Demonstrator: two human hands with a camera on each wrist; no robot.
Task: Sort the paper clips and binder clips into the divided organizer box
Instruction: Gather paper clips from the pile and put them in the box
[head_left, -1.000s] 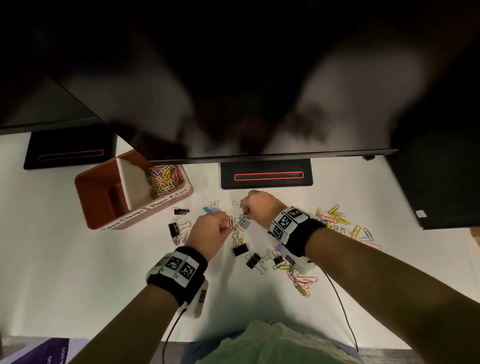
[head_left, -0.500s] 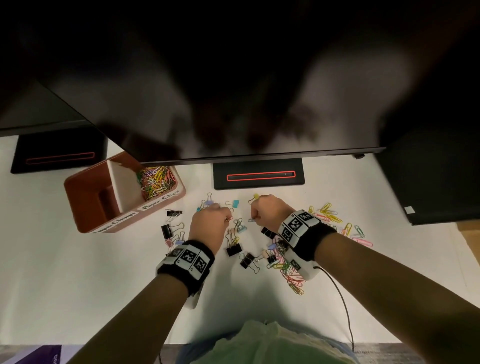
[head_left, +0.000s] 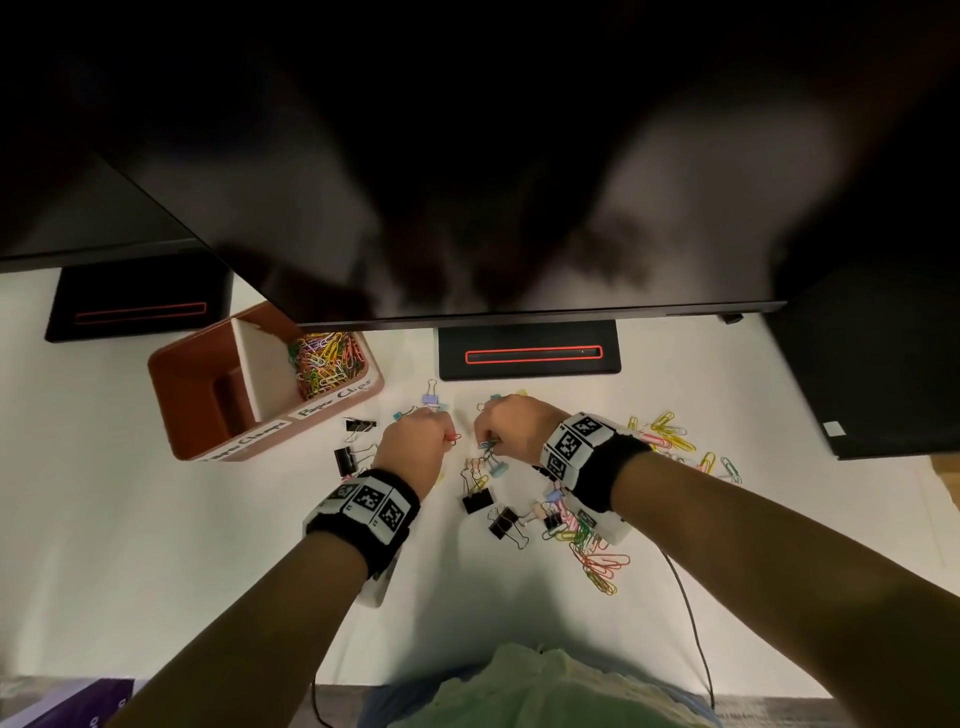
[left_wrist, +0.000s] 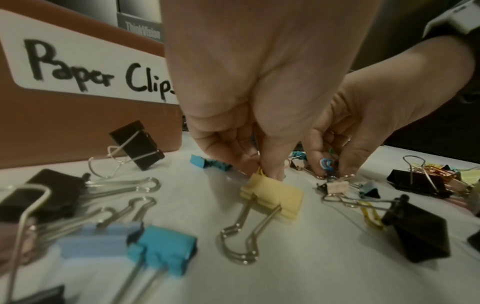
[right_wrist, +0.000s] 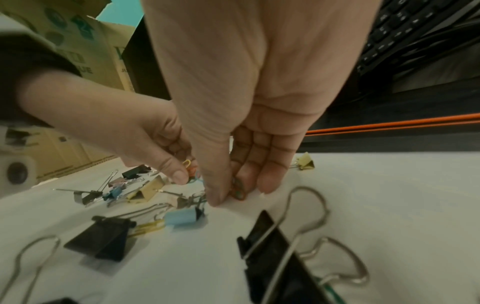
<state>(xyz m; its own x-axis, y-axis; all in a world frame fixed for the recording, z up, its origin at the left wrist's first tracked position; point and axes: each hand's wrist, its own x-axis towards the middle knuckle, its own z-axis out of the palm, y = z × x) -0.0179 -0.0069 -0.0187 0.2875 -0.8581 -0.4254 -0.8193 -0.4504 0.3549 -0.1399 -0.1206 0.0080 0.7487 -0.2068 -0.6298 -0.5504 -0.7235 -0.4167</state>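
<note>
Loose paper clips and binder clips lie scattered on the white desk in front of the person, with one coloured bunch of paper clips near the right forearm and another farther right. The left hand hovers low over the middle of the scatter, its fingers curled and pinching small paper clips; a red one pokes out of the grip in the head view, and a yellow loop shows at the fingertips in the right wrist view. The left wrist view shows those fingertips just above a yellow binder clip that lies on the desk. The right hand is just beside the left, its thumb and fingers closed on a small cluster of coloured paper clips right at the desk surface, next to a small blue binder clip. The brown organizer stands to the left of the hands, apart from them, its right compartment already holding a heap of coloured paper clips behind a handwritten "Paper Clips" label; the left compartment is too dark to tell what it holds. Black binder clips lie between the organizer and the left hand. A dark monitor overhangs the far side of the desk.
</note>
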